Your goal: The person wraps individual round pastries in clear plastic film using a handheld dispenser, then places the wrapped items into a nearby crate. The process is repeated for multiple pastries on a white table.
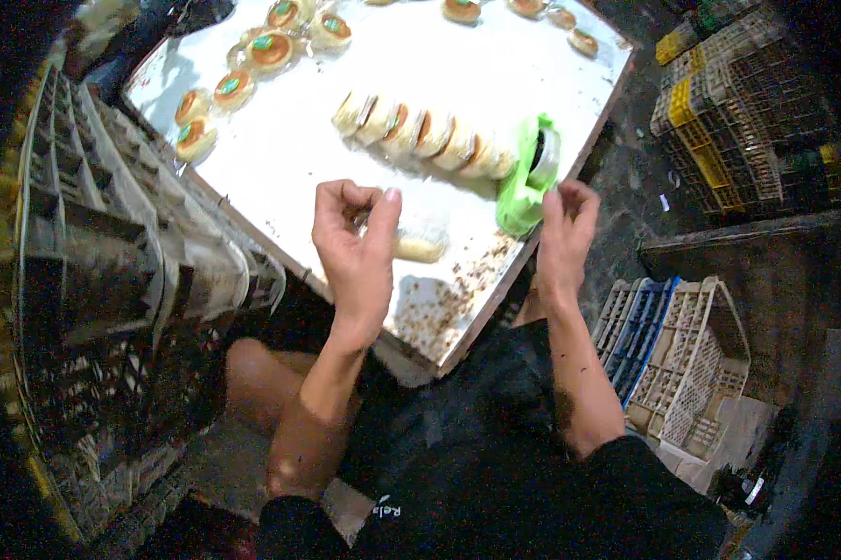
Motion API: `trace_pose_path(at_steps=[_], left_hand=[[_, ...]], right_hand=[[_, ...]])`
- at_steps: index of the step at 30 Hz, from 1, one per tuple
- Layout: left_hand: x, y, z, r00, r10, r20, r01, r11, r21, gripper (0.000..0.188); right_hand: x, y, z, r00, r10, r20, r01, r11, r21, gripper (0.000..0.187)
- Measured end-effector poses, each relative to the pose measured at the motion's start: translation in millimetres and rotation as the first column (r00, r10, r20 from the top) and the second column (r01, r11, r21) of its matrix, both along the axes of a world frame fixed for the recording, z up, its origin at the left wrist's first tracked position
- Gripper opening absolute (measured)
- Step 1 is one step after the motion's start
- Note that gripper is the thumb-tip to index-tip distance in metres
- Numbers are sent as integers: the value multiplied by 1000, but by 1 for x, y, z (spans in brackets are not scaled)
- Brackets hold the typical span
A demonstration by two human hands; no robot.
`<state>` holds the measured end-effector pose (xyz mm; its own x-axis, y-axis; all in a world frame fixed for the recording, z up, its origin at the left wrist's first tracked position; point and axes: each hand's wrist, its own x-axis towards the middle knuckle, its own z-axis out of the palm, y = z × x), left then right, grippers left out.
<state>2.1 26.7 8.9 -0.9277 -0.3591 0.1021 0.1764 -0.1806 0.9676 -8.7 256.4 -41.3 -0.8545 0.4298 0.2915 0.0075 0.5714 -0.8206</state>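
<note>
Where the white surface [346, 131] narrows to its near corner, crumbs lie scattered along the edge and the bare middle of the board leaves room between the goods. Dark stacked crates [112, 271] press close on the person's left; light and blue plastic crates [682, 345] stand on the floor to the right, well clear of the edge.

The left hand [353, 245] is raised over the near part of the surface, forearm coming up from the lower edge, palm turned inward. Its fingers [341, 196] are curled and drawn toward the thumb, pinching clear wrapping around a pale wrapped bun [419, 245] that lies just beside it on the surface.

The right hand [565, 233] is held up at the right edge of the surface, wrist bent, fingers loosely bent and a little spread, their tips touching the green tape dispenser [530, 182] that sits at that edge.

A row of wrapped buns [425, 135] leans on edge beyond the hands, ending beside the dispenser. More round buns [229, 89] lie along the far left.
</note>
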Motion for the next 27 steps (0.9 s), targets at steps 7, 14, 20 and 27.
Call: trace_pose_path(at_steps=[7,14,20,27], left_hand=[[-10,6,-7,999,16,42,-13,998,-67,18],[-3,4,-17,997,-31,78,31,1000,-3,20],[-14,6,-33,993,78,93,-83,995,55,18],[-13,-6,-13,997,42,63,-33,990,-136,18]], right_hand=[[-41,21,-4,916,15,400,-9,1000,-15,52],[1,24,-19,981,-76,179,38,978,207,40],[17,-65,-2,927,352,132,-261,854,-450,28],[4,-134,28,913,408,-17,-345,749,-566,41]])
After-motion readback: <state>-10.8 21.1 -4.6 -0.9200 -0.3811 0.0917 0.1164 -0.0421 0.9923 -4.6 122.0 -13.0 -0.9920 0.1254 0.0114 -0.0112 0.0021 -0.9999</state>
